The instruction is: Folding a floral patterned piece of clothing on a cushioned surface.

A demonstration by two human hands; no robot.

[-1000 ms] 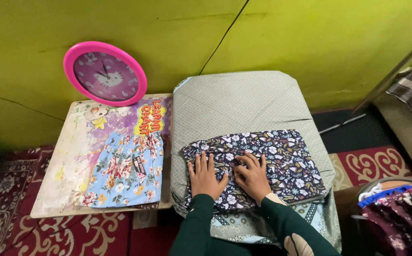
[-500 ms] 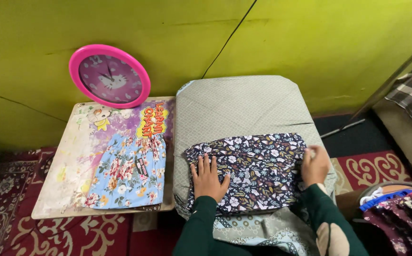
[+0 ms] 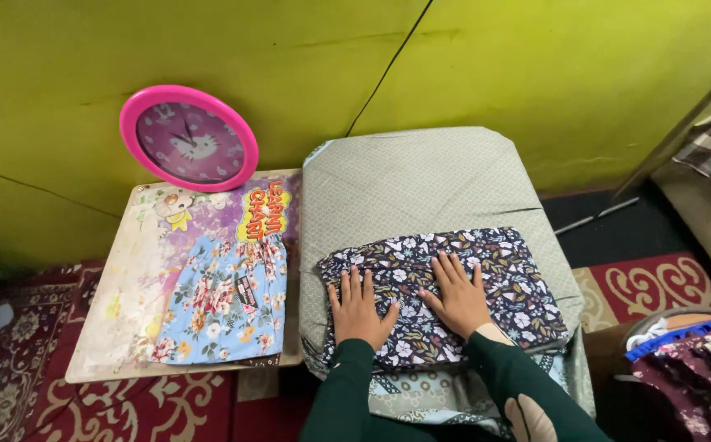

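Seen from the head camera, looking down: both hands lie flat, fingers spread and palms down, on a folded dark floral cloth (image 3: 445, 290). The left hand (image 3: 358, 309) presses the cloth's near left part; the right hand (image 3: 458, 296) rests just beside it, toward the middle. Neither hand grips anything. Both arms wear dark green sleeves.

The cloth is a soft, roughly rectangular bundle, navy with small white and tan flowers and leaves. It lies on the near half of a padded, cushion-like surface (image 3: 413, 180) covered in pale grey-green fabric with a fine woven pattern and rounded corners.

To the left stands a low desk (image 3: 118, 286) with a worn, cartoon-printed top. On it lies a flat, folded light blue floral garment (image 3: 216, 299). A round wall clock (image 3: 189, 139) with a glossy pink plastic rim leans against the yellow-green wall (image 3: 535, 74) behind the desk.

A red patterned carpet (image 3: 642, 286) covers the floor. At the right edge sits a basket (image 3: 683, 360) holding dark cloth.
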